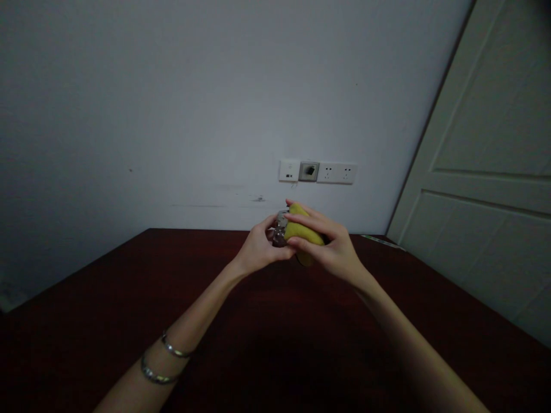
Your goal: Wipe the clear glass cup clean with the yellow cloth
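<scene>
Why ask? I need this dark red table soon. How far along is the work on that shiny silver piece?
Done: nothing clearly; the shiny silver piece shows bright. In hand: the left hand grips it, the right hand presses a soft yellow pad against it. Left: unclear, fingers hide the rest of it.

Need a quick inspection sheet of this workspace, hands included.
surface: dark red wooden tabletop
job's things: small shiny silver metal object against a folded yellow cloth
clutter: thin green-and-white strip at the far right table edge
grippers: left hand grips the metal object, two silver bangles on that forearm; right hand wraps the cloth
cables: nothing seen
surroundings: pale wall with white socket panel; white panelled door at right
</scene>
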A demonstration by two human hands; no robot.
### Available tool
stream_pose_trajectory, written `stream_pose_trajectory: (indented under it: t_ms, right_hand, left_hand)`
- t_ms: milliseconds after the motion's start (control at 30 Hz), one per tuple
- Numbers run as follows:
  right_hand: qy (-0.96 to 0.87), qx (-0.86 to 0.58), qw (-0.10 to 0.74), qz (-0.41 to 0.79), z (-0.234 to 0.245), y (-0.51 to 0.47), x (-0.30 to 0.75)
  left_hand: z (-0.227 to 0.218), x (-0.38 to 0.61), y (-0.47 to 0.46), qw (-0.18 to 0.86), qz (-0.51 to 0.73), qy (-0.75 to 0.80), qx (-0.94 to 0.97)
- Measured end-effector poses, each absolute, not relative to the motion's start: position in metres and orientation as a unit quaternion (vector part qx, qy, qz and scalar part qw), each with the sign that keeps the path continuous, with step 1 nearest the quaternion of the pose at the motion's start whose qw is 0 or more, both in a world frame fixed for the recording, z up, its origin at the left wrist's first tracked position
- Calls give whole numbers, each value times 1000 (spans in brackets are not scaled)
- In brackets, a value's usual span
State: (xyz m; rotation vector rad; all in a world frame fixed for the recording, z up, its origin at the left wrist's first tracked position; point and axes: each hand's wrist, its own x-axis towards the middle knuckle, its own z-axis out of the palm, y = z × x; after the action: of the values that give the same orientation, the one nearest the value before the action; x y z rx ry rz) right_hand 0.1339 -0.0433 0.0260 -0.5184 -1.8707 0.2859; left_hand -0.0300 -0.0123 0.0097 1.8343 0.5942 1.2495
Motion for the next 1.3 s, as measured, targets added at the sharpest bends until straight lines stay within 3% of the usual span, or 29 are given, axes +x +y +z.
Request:
stream_pose_trajectory:
  t_ms: [267,467,667,800,1067,1300]
  right_hand:
    - [-692,-291,639,164,22,-32,132]
    - [-763,-228,586,148,22,-37,131]
    - [-685,-298,628,222,13,-24,135]
    - [-732,-219,587,266,8,-22,143]
    - [-777,-254,571,71,3,-29,134]
    - [-751,-246,594,151,-4,-21,135]
  left_hand:
    - [5,-31,-11,413,483,212,742]
    - [11,-34,-9,405,486,227,740]
    - [12,-33,-7,436,452,231,743]
    - [13,-35,-6,474,449,223,724]
    - [19,-30,-10,485,452,252,705]
    - [21,-38,-7,461,387,236,763]
